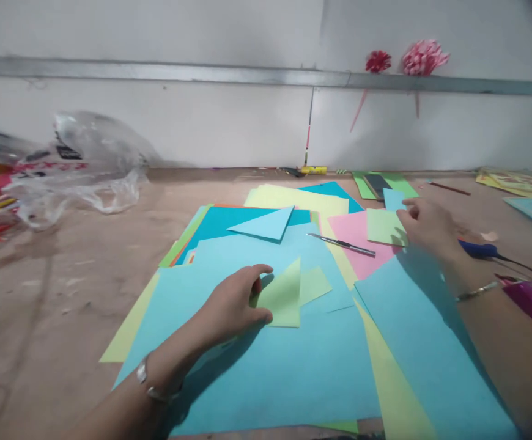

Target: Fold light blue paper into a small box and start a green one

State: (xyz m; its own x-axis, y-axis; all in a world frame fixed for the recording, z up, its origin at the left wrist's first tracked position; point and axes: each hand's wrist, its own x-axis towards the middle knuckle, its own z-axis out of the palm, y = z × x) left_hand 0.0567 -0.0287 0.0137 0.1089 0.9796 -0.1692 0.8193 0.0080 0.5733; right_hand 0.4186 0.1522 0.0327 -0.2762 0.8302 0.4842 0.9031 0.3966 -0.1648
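My left hand (236, 299) curves around the left side of a folded light green paper triangle (287, 299), thumb and forefinger apart, thumb tip at its lower edge. Under the triangle's right side lies a small light green paper piece (315, 285). Both rest on a large light blue sheet (266, 373). Farther right, my right hand (426, 226) has its fingers pinched at the upper right corner of a light green paper square (384, 227), above a pink sheet (346, 229). A small blue paper piece (393, 199) lies beside those fingertips. Between the hands is a craft knife (342, 244).
A folded blue triangle (266, 225) lies on stacked coloured sheets. Clear plastic bags (87, 165) sit at the left. A dark phone-like block (378, 186) and a pencil (449, 187) are at the back right. A blue-handled corded tool (477, 249) lies near my right wrist.
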